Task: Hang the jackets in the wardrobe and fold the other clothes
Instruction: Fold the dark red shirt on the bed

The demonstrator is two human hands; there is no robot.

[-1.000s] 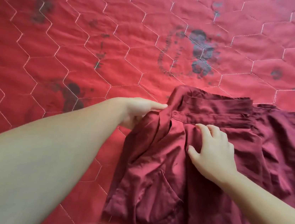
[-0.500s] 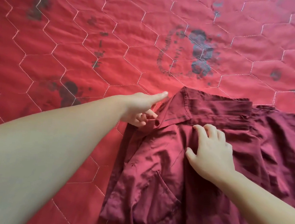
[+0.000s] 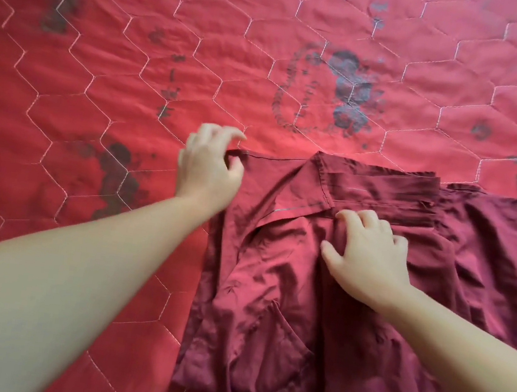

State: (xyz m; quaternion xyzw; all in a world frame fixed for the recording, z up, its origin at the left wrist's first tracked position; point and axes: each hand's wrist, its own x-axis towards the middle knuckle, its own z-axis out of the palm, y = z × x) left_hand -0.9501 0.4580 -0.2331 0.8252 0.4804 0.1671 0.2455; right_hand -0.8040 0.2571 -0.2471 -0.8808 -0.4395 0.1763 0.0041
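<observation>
Left hand pinches the maroon shirt at its shoulder corner, left of the collar; right hand presses curled fingertips below the collar. Shirt lies on the quilted red bedspread. Pull the corner taut before creasing.

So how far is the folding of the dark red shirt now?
Done: the maroon shirt lies on the red quilt, collar away from the person. In hand: the left hand pinches its shoulder corner while the right hand presses below the collar. Left: folding it; no jackets visible.
</observation>
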